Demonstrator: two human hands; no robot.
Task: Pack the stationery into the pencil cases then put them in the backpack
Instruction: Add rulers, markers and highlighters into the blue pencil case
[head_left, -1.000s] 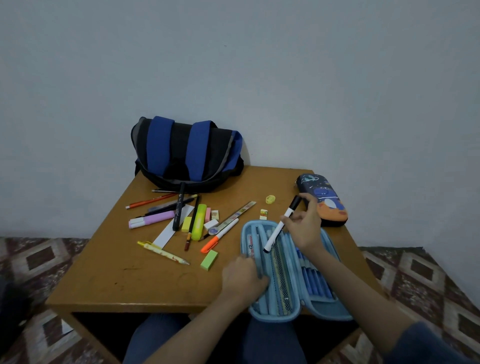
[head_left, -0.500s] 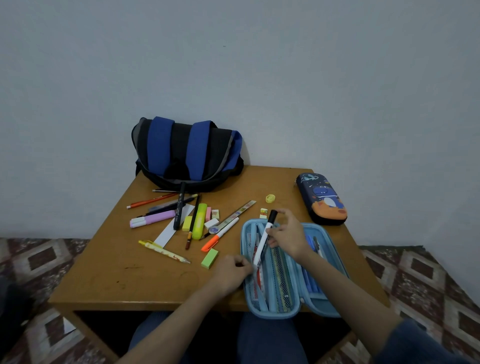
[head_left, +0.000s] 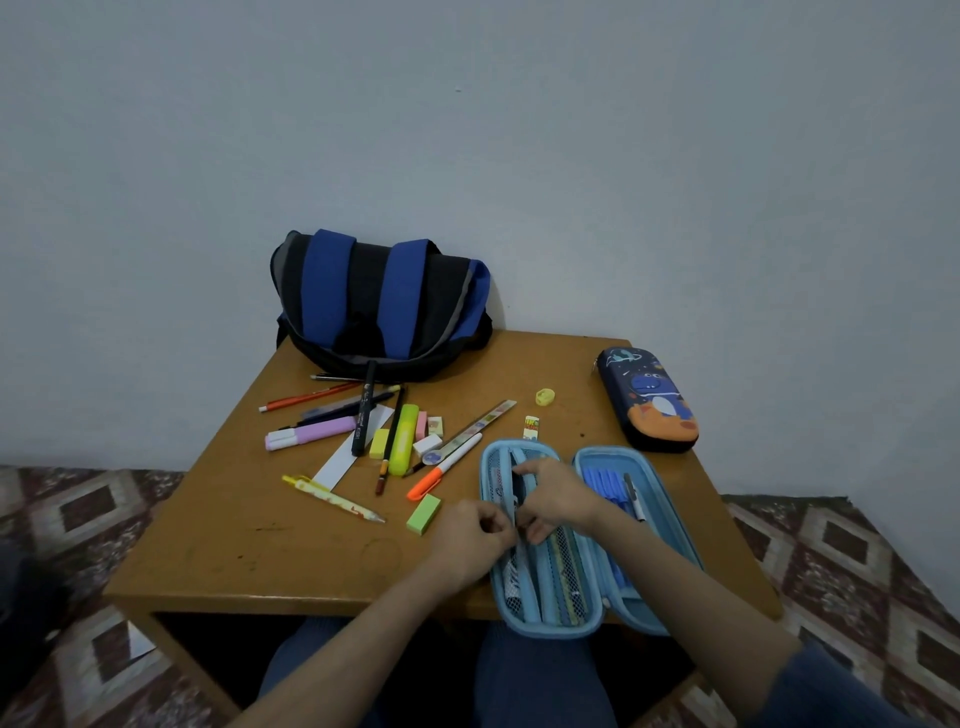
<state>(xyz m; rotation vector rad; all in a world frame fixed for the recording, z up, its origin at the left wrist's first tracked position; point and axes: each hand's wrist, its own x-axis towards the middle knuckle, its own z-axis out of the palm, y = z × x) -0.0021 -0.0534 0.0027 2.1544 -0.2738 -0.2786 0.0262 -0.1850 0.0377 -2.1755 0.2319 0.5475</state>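
Your right hand (head_left: 558, 499) curls its fingers round the marker (head_left: 518, 488), which lies in the left half of the open blue pencil case (head_left: 561, 630). Your left hand (head_left: 467, 535) pinches the case's pocket edge just beside it.

On the table (head_left: 234, 545), the left hand (head_left: 475, 535) pinches the open case (head_left: 550, 631) at its left half while the right hand (head_left: 558, 496) holds a marker (head_left: 512, 576) in it; the backpack (head_left: 379, 301) sits behind.
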